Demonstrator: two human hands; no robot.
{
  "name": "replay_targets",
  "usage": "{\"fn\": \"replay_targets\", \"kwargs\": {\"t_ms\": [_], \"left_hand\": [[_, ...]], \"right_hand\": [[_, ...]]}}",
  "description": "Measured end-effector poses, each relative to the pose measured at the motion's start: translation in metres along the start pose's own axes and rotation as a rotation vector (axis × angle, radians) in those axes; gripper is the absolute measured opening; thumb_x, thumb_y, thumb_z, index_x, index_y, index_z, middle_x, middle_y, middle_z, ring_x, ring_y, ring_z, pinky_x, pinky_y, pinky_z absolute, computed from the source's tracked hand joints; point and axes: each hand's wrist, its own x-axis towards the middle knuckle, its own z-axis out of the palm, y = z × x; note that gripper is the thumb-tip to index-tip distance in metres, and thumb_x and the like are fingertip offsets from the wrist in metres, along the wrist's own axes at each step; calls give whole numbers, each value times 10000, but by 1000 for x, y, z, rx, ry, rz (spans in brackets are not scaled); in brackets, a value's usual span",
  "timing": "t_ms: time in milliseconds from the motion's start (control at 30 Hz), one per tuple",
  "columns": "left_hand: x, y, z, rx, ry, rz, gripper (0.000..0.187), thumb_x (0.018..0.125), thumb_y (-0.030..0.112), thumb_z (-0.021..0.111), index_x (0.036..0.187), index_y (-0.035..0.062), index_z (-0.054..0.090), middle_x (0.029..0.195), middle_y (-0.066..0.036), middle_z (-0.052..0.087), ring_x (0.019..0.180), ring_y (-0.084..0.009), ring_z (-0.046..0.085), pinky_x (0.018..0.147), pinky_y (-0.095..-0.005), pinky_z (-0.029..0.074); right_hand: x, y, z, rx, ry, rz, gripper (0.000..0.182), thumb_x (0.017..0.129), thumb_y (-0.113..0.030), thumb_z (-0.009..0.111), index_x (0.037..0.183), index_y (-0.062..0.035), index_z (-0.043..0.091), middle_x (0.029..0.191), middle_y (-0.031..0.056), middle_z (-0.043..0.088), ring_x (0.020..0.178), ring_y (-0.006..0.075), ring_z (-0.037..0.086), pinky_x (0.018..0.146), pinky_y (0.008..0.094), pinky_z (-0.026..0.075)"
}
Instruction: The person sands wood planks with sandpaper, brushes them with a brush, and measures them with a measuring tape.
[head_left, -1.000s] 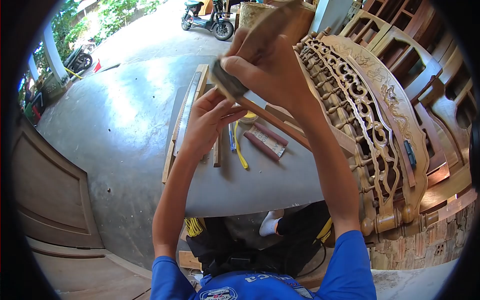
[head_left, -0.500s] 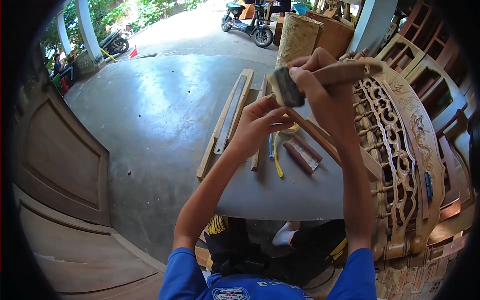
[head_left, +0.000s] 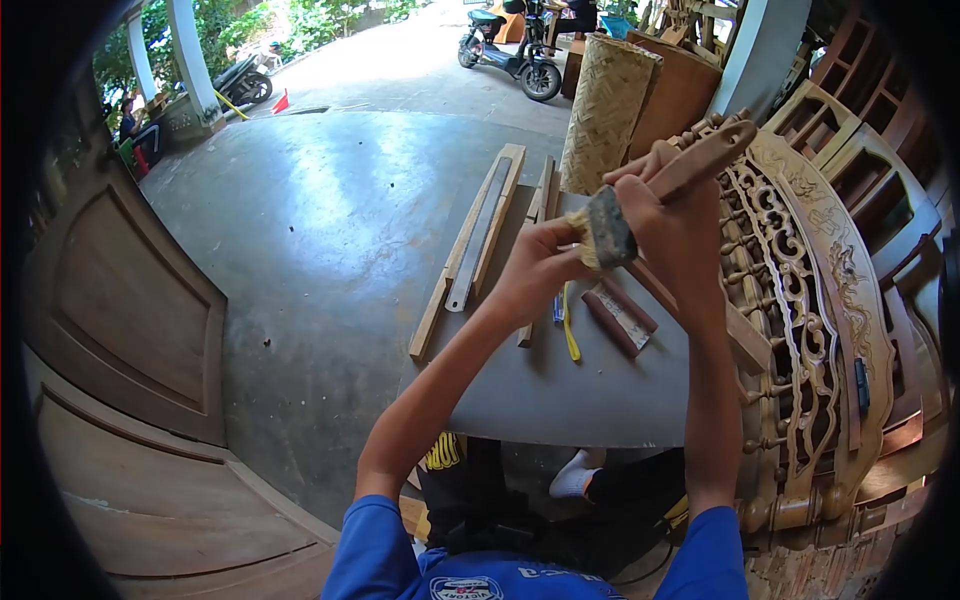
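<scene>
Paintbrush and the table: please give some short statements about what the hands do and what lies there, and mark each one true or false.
1. The right hand holds a paintbrush by its wooden handle. True.
2. The left hand rests flat on the table. False: it is raised, with its fingers at the brush bristles.
3. A yellow strip lies on the table. True.
4. The carved wooden panel stands on the person's left. False: it is on the right.
5. A scooter is parked in the background. True.
</scene>
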Motion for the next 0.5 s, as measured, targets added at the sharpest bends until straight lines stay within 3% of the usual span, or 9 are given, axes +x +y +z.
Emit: {"fn": "replay_targets", "kwargs": {"t_ms": [33,167,300,400,500], "left_hand": [[0,-4,1,0,-13,-21,221,835,74,565,1015,-55,566,961,-98,606,886,-139,594,818,-273,494],[-3,0,2,-84,7,2,228,854,73,533,1042,-56,548,973,-106,599,879,-150,599,829,-281,495],[1,10,-12,-98,87,31,208,868,59,501,1041,-48,545,977,-111,592,887,-165,599,840,-289,497],[5,7,-24,-87,115,11,203,871,65,496,1036,-42,546,971,-109,588,906,-172,592,853,-295,494],[6,6,-18,-35,105,44,204,874,73,497,1037,-38,548,960,-96,591,906,-150,586,851,-293,489]], "right_hand": [[-1,3,-3,-7,47,4,132,688,-52,550,595,8,478,593,104,581,523,122,551,496,271,430],[-7,12,-18,170,110,110,149,701,-51,531,589,-5,445,608,97,565,598,141,582,570,249,442],[-34,40,-41,18,211,100,130,704,-41,514,600,8,455,617,99,567,596,140,566,579,264,445],[-44,45,-60,-256,212,227,117,707,-43,520,619,28,491,603,86,568,560,128,553,559,280,445],[-34,32,-42,-151,254,206,122,707,-54,533,637,44,514,566,73,554,517,120,533,522,289,437]]}}
